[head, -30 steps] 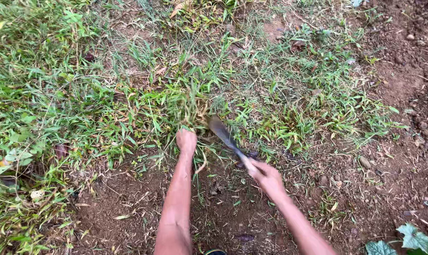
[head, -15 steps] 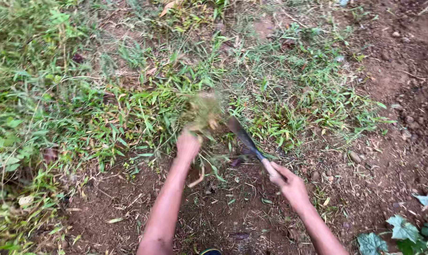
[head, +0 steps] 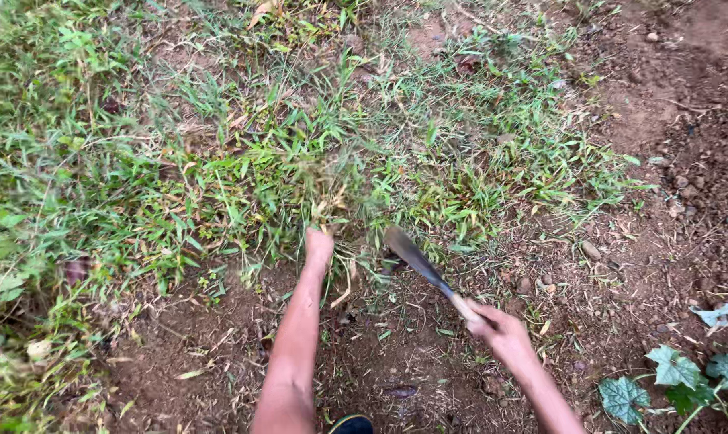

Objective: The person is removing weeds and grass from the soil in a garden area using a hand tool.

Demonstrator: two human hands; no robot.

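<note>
Left hand (head: pixel 318 245): we are clenching it round a grass tuft (head: pixel 324 197) at the soil's edge, pulling the stems taut. Right hand (head: pixel 499 328): we are gripping a sickle (head: pixel 419 264) by its handle, blade angled toward the tuft's base.

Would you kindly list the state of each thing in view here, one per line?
Left hand: closed on a grass tuft.
Right hand: closed round the blade tool.
Blade tool: tilted, blurred, tip low near the tuft's base.
Grass tuft: upright, gripped.
Soil: bare, littered with cuttings.
</note>
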